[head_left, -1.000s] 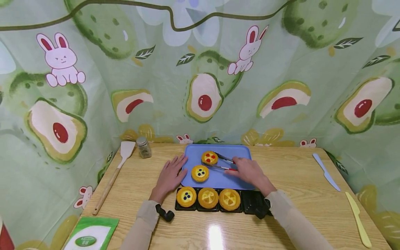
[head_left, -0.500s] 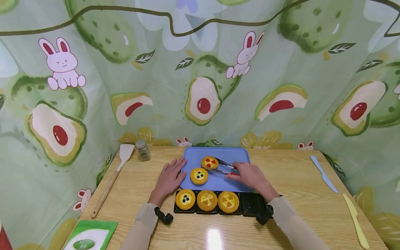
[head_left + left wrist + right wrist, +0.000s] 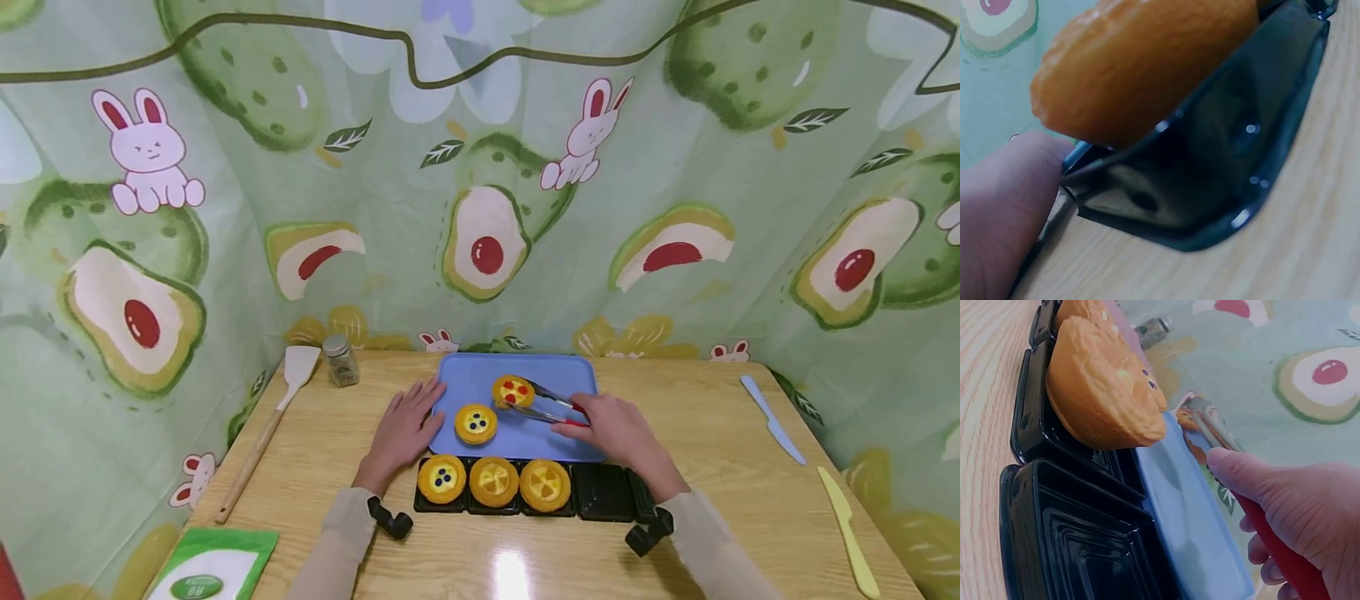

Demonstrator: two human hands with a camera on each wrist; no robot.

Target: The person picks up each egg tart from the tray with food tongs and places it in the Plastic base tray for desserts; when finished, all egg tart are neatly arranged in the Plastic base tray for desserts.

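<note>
Right hand (image 3: 615,429), grip clamped on tongs (image 3: 546,402); left hand (image 3: 402,429) flat, fingers apart, against blue tray (image 3: 558,371).

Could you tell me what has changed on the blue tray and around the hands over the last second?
The right hand drew back toward the person, still gripping the red-handled tongs, whose tips stay at the red-dotted tart. That tart sits slightly farther right on the blue tray. The left hand still rests at the tray's left edge; the blueberry tart and the three tarts in the black tray stayed put.
</note>
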